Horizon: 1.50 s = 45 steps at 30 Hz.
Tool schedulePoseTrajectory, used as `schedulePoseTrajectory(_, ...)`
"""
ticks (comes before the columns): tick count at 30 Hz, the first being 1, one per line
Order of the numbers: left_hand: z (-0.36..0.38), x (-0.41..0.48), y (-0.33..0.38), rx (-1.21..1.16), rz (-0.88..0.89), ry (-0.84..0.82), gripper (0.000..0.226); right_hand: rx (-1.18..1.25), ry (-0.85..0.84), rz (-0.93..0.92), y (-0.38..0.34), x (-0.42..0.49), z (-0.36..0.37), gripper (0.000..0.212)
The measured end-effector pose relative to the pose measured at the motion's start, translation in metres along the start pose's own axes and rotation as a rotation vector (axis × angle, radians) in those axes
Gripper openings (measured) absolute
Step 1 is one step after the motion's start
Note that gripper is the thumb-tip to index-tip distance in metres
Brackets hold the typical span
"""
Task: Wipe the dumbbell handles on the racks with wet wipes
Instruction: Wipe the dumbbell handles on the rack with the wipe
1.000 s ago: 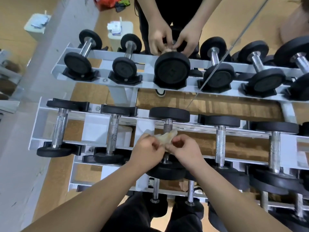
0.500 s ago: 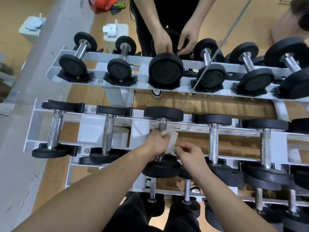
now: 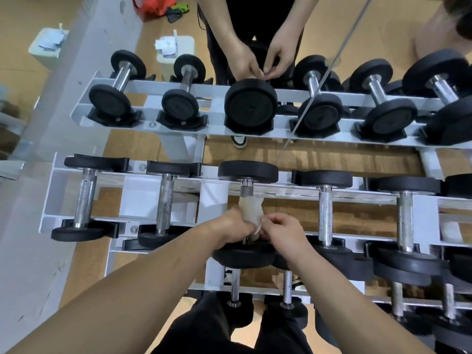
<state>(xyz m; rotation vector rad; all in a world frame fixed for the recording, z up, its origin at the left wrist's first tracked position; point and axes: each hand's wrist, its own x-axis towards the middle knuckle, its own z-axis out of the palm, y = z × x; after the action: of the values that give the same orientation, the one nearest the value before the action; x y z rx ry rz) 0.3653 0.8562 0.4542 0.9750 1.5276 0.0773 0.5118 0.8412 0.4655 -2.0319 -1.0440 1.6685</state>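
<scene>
Left grip (image 3: 229, 223) clasped the wipe (image 3: 249, 209) round the handle (image 3: 246, 190); right grip (image 3: 281, 227) pinched its edge. Full-length twisting seemed best.

No legible txt, nos. or brand marks. Faint embossed marks on round black rubber dumbbell end plate (image 3: 250, 104): too blurred to read. Print on blue-white packets (image 3: 166, 47): illegible.

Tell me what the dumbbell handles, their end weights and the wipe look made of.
Dumbbell handles: bare steel, likely chromed; silvery, knurled, with dull spots.
End weights: probably rubber-coated; matte black, no shine.
Wet wipe: thin nonwoven cloth, seemingly; whitish, translucent, crumpled round the handle.
</scene>
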Motion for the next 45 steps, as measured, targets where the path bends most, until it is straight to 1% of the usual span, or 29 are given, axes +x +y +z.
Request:
schedulePoseTrajectory(1, -0.002, 0.003, 0.004, 0.007, -0.017, 0.019, 0.019, -0.008, 0.004, 0.001, -0.001, 0.0, 0.0, 0.017)
schedulePoseTrajectory(2, -0.004, 0.009, 0.008, -0.033, -0.032, 0.051, 0.018, -0.013, 0.01, -0.001, -0.003, -0.001, -0.001, 0.017)
schedulePoseTrajectory(3, -0.006, 0.015, 0.014, -0.133, -0.036, 0.088, 0.019, -0.017, 0.015, -0.008, -0.004, -0.002, -0.001, 0.016)
schedulePoseTrajectory(6, -0.012, 0.036, 0.027, -0.59, -0.026, 0.207, 0.037, 0.012, 0.023, -0.026, -0.005, -0.003, -0.003, 0.017)
schedulePoseTrajectory(7, -0.012, 0.039, 0.029, -0.654, -0.012, 0.233, 0.039, 0.027, 0.023, -0.026, -0.006, -0.003, -0.004, 0.018)
schedulePoseTrajectory(8, -0.01, 0.041, 0.028, -0.607, 0.013, 0.263, 0.04, 0.032, 0.022, -0.029, -0.006, -0.003, -0.005, 0.018)
schedulePoseTrajectory(10, -0.005, 0.038, 0.023, -0.326, 0.041, 0.284, 0.046, 0.028, 0.003, -0.033, -0.004, -0.005, -0.006, 0.018)
schedulePoseTrajectory(12, -0.004, 0.028, 0.015, -0.067, 0.041, 0.243, 0.048, 0.025, -0.014, -0.027, -0.001, -0.007, -0.006, 0.018)
schedulePoseTrajectory(13, -0.002, 0.025, 0.009, 0.029, 0.047, 0.192, 0.045, 0.023, -0.018, -0.027, 0.0, -0.008, -0.006, 0.017)
schedulePoseTrajectory(14, 0.0, 0.021, 0.002, 0.106, 0.065, 0.124, 0.04, 0.018, -0.026, -0.03, 0.001, -0.008, -0.006, 0.017)
schedulePoseTrajectory(16, 0.004, 0.016, -0.012, 0.207, 0.085, 0.07, 0.037, 0.002, -0.05, -0.06, -0.001, -0.009, -0.008, 0.017)
schedulePoseTrajectory(18, 0.005, 0.011, -0.02, 0.3, 0.055, 0.074, 0.039, -0.014, -0.073, -0.071, -0.003, -0.011, -0.01, 0.016)
schedulePoseTrajectory(20, 0.002, -0.007, -0.011, 0.379, 0.112, 0.093, 0.043, -0.043, -0.109, -0.095, -0.006, -0.015, -0.017, 0.018)
schedulePoseTrajectory(21, 0.002, -0.019, -0.003, 0.387, 0.144, 0.173, 0.038, -0.07, -0.117, -0.119, -0.008, -0.018, -0.024, 0.02)
schedulePoseTrajectory(23, 0.009, -0.043, 0.013, 0.33, 0.214, 0.411, 0.025, -0.101, -0.107, -0.166, -0.011, -0.02, -0.039, 0.019)
schedulePoseTrajectory(24, 0.018, -0.05, 0.017, 0.279, 0.275, 0.528, 0.021, -0.098, -0.103, -0.185, -0.011, -0.021, -0.049, 0.015)
schedulePoseTrajectory(25, 0.028, -0.058, 0.021, 0.207, 0.337, 0.586, 0.021, -0.093, -0.108, -0.207, -0.014, -0.025, -0.058, 0.01)
schedulePoseTrajectory(27, 0.057, -0.072, 0.035, 0.098, 0.434, 0.521, 0.029, -0.044, -0.168, -0.245, -0.017, -0.03, -0.078, 0.016)
schedulePoseTrajectory(29, 0.09, -0.081, 0.056, -0.155, 0.485, 0.418, 0.029, 0.056, -0.23, -0.223, -0.016, -0.033, -0.103, 0.015)
schedulePoseTrajectory(31, 0.116, -0.09, 0.075, -0.349, 0.504, 0.418, 0.022, 0.143, -0.228, -0.164, -0.009, -0.039, -0.127, 0.016)
schedulePoseTrajectory(32, 0.126, -0.089, 0.08, -0.395, 0.509, 0.439, 0.019, 0.151, -0.2, -0.162, -0.003, -0.039, -0.138, 0.014)
schedulePoseTrajectory(34, 0.144, -0.084, 0.086, -0.419, 0.522, 0.439, 0.016, 0.132, -0.133, -0.193, 0.01, -0.04, -0.16, 0.011)
schedulePoseTrajectory(36, 0.161, -0.08, 0.092, -0.382, 0.527, 0.437, 0.017, 0.113, -0.096, -0.216, 0.019, -0.043, -0.18, 0.012)
schedulePoseTrajectory(40, 0.18, -0.072, 0.098, -0.353, 0.469, 0.413, 0.015, 0.112, -0.121, -0.261, 0.026, -0.043, -0.206, 0.015)
schedulePoseTrajectory(43, 0.179, -0.065, 0.105, -0.273, 0.427, 0.443, 0.025, 0.232, -0.2, -0.239, 0.023, -0.038, -0.215, 0.018)
schedulePoseTrajectory(45, 0.178, -0.063, 0.111, -0.202, 0.41, 0.447, 0.032, 0.171, -0.198, -0.25, 0.021, -0.033, -0.215, 0.015)
